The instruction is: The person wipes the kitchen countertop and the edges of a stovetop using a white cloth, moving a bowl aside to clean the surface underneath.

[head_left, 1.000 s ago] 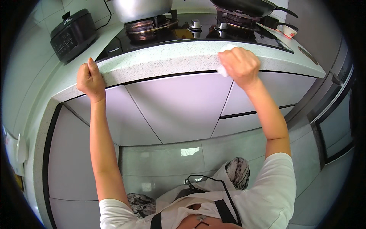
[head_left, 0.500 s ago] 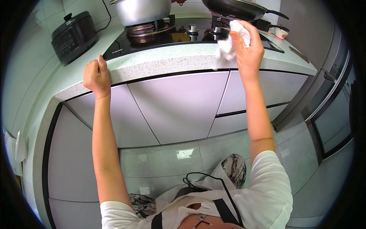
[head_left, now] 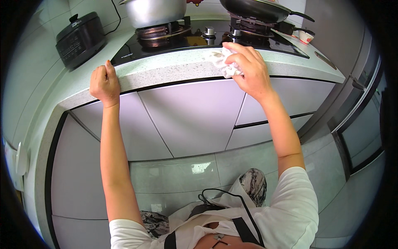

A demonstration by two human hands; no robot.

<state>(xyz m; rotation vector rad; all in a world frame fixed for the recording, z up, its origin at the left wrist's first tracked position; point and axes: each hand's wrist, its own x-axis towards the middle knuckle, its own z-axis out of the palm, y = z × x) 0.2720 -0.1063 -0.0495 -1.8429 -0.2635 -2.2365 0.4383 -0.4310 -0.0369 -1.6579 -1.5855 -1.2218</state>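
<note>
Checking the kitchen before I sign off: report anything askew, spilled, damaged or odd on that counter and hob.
Nothing stands out. The right hand presses a white cloth on the speckled counter edge; the left hand grips that edge. The steel pot and black pan sit squarely on their burners. No spill shows.

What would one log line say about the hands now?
left hand: gripping countertop edge | right hand: pressing white cloth on countertop | stove: behind
</note>
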